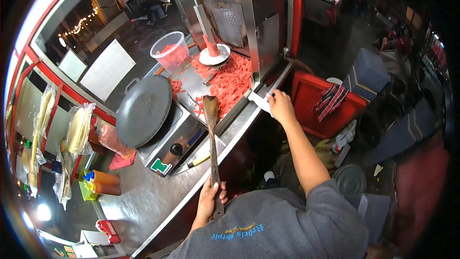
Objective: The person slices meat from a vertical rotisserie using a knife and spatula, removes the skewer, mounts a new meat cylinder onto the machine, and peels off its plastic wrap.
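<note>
My left hand (208,200) is wrapped around the lower handle of a long wooden spatula (212,115). Its broad, darkened head lies over the edge of the metal tray (194,84), near a pile of red shredded meat (235,86). My right hand (282,107) is closed at the tray's right front corner, on a white-handled tool (260,101). Its far end by the steel corner is too thin to make out clearly. Above the tray, a vertical spit holds a piece of red meat (210,45) over a round white-topped plate (214,56).
Left of the tray, a dark round griddle (143,110) sits on a steel burner (175,136). A plastic tub (170,55) of meat stands behind. A pale-handled knife (196,161), sauce bottles (104,183) and bagged flatbreads (79,129) are at left. A red cabinet (306,96) is right.
</note>
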Motion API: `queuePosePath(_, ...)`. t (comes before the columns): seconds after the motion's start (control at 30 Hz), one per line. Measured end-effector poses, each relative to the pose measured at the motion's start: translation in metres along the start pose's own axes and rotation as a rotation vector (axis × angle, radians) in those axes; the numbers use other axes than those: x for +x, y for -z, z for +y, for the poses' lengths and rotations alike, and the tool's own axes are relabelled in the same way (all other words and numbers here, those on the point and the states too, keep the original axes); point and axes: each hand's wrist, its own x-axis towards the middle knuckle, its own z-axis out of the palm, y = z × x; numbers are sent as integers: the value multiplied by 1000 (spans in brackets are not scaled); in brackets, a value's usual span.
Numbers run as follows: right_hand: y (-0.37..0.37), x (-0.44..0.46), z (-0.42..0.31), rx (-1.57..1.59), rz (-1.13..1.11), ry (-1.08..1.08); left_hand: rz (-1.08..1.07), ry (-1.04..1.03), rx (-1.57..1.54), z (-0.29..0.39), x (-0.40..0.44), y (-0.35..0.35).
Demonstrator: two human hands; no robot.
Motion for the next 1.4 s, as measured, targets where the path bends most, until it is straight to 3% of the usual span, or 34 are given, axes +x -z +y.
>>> queuePosePath(0.1,-23,3,-2,-26,-397,-104,-86,-56,-87,-4,-3,12)
queuePosePath(0.23,-16,-70,-24,231,-255,-118,-61,-189,14,10,-6,6)
queuePosePath(0.37,34,-159,-17,718,-562,-450,-83,-246,-61,20,-7,18)
queuePosePath(0.43,53,-209,3,1011,-623,-502,-112,-242,-51,24,-5,29)
queuePosePath(0.5,85,-250,11,1103,-635,-625,-91,-244,-5,27,-5,36)
queuePosePath(0.8,151,-356,44,861,-453,-812,-155,-343,-15,34,8,51)
queuePosePath(1.2,115,-327,23,838,-723,-811,-43,-372,153,46,-22,65)
queuePosePath(1.4,53,-265,3,853,-763,-682,-90,-343,-3,41,-40,61)
